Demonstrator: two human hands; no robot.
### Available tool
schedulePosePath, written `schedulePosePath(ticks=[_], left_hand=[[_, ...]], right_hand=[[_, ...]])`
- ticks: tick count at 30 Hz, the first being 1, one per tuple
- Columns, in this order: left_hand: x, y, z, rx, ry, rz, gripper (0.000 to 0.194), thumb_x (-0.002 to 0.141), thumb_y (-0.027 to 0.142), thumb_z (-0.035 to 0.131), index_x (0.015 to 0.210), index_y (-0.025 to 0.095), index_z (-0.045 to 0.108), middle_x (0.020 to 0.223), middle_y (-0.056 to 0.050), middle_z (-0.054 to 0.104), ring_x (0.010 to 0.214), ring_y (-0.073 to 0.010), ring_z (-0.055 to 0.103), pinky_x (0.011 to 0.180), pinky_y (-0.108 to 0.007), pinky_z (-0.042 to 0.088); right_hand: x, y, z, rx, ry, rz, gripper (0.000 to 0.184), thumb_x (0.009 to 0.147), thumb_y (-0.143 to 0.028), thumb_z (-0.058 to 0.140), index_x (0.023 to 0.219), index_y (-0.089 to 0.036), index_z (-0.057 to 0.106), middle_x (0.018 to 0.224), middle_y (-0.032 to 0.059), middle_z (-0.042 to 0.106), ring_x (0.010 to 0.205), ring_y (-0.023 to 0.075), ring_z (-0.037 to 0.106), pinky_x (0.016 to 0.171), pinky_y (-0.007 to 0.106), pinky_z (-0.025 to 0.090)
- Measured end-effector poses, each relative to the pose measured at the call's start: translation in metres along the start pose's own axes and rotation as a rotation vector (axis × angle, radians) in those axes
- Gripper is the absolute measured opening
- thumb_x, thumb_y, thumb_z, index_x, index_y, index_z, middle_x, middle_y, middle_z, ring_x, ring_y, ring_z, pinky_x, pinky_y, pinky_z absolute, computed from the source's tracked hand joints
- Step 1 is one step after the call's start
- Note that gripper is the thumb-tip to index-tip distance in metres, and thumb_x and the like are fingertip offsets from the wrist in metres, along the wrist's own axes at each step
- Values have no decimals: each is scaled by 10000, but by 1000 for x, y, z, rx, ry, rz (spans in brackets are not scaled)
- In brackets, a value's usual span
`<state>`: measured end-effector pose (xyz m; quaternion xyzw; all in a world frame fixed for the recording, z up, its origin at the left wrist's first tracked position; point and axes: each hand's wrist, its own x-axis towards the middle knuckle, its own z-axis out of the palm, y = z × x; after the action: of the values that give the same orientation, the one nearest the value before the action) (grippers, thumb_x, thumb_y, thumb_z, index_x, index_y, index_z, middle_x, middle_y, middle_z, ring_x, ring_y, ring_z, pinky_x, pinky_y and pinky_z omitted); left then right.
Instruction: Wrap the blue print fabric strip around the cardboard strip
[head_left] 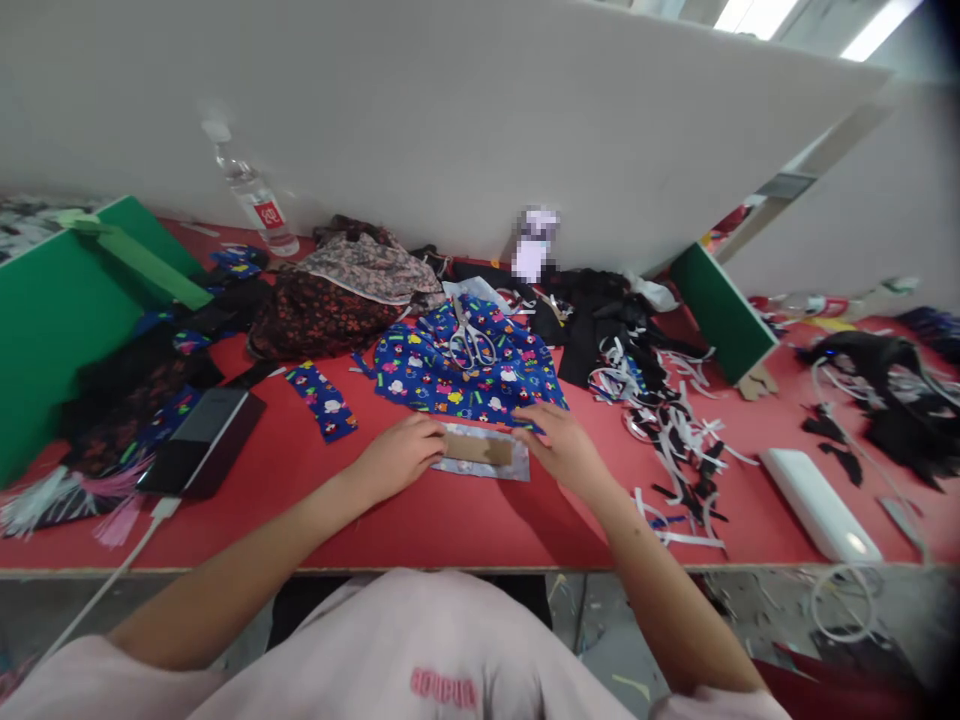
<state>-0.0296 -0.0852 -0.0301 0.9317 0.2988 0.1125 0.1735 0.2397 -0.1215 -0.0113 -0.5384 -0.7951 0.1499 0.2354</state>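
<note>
The red table [465, 530] ran up to a pale partition [450, 130], and right in front of me on it the card [480, 449] lay on a pale strip [520, 466], just below the blue cloth [401, 372] that bore the scissors [466, 331]. My left hand [405, 455] rested at the card's left end, fingers drawn together, though I could not tell whether they pinched anything; my right hand [559, 442] was spread near the other end, thumb apart from the fingers, by the cloth's lower edge.
</note>
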Motion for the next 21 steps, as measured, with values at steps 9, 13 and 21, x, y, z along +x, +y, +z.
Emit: schedulePosePath(ticks=[9,13,21], left_hand=[[0,-3,-1,-27,-9,-7,193,890,204,474,882,191,666,1053,-69,608,986,-208,497,874,-350,437],[2,0,-4,-57,-26,-37,148,876,202,495,902,195,641,1068,-71,602,1019,-215,492,905,-368,417],[-4,-11,-7,-216,0,-218,434,748,186,644,1156,180,495,1144,-86,579,1087,-230,530,928,-366,425]], right_hand=[[-20,-2,11,-118,-70,78,308,804,-291,641,1089,-181,604,1040,91,607,981,223,567,860,353,456],[-18,-10,24,-142,-141,88,313,764,-299,678,1053,-193,616,1044,90,583,952,221,560,837,358,459],[-17,-5,25,-93,-134,56,243,761,-239,673,992,-181,628,996,86,590,904,207,568,806,338,464]])
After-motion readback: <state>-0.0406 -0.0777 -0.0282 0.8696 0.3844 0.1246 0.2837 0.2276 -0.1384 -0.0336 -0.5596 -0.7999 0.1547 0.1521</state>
